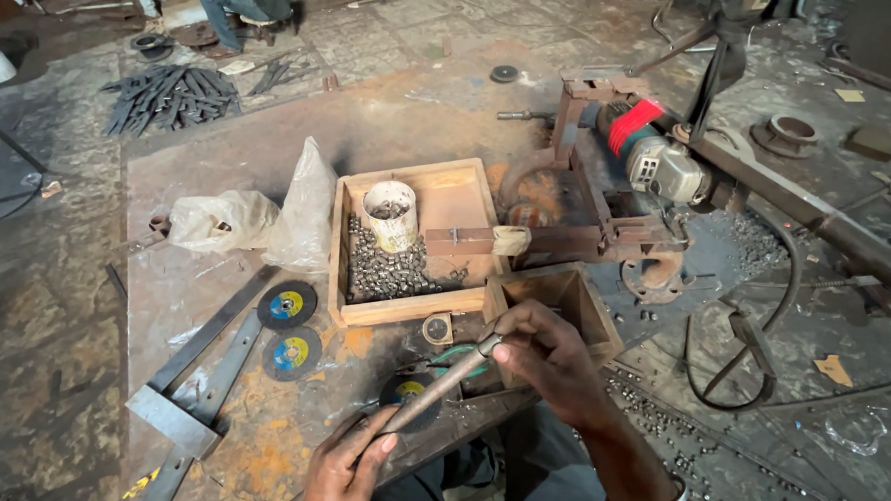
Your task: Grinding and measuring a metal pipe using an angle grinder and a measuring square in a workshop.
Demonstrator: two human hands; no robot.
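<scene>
So I'm watching the head view and both hands are gripping one rod (436, 386): a thin, dull brown metal bar with a lighter, shinier tip, tilting up from lower left to upper right. The left hand (347, 472) is closing its fingers around the low end, near the bottom edge of the frame. The right hand (548, 359) is pinching the upper end, thumb on top, right in front of the small wooden box (580, 305). The rod is hovering over the rusty plate (217, 291), just above a disc (408, 392) lying flat under it.

Labels next: two more dark round discs (289, 329) are lying left of the hands, each with a round yellow and blue centre label. The one under the rod is showing the same yellow and blue centre. Two crumpled clear plastic bags (264, 216) are sitting at the plate's left, one flat and one standing up in a peak. A white cup (391, 214) is standing inside the big wooden tray (466, 194), with a heap of small dark metal pieces (381, 271) around it. A grinder (657, 156) with a red band is sitting on a rusty frame to the right.

Room-wise, the plate's front edge is running right by the left hand. Flat grey steel strips (196, 377) are taking up the lower left, and a cable (760, 337) is looping on the right. Open plate is lying between the bags and the strips.
</scene>
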